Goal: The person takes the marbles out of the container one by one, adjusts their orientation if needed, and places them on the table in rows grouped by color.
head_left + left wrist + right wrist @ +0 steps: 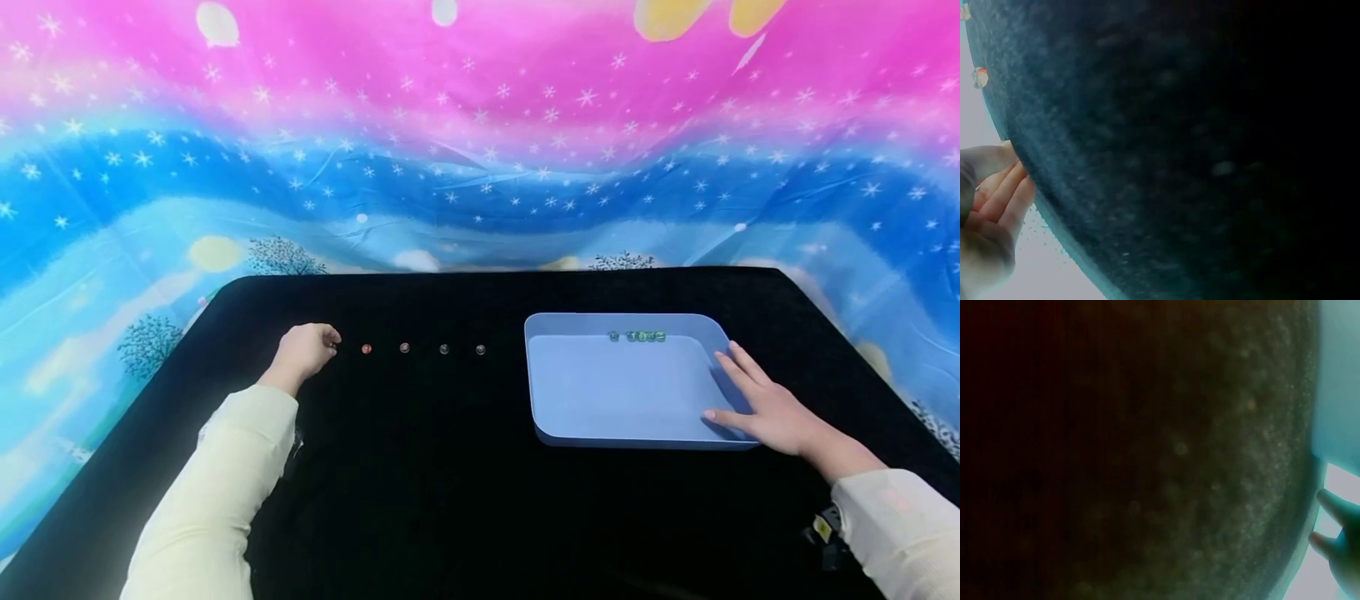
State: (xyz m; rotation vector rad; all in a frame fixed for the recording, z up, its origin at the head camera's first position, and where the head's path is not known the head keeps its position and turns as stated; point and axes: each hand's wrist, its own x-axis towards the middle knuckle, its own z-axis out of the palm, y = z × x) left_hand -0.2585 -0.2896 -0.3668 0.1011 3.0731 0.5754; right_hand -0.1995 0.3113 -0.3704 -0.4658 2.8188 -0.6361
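Note:
My left hand [306,348] reaches down to the black table at the left end of a row of small glass marbles. Its thumb and fingers are bent close together; whether a marble sits between them is hidden. Nearest to it lies an orange-red marble [366,349], then another reddish marble [405,347]. Two clear, dark-looking marbles, one [444,349] and another [481,350], continue the row rightward. My right hand [776,412], fingers spread, rests at the right side of a pale blue tray [622,400]. Several green marbles [647,337] lie along the tray's far side.
A black cloth covers the table [420,500]. Behind it hangs a pink and blue backdrop [480,167] with snowflakes. A small dark device [825,533] is by the right sleeve. Both wrist views mostly show dark cloth.

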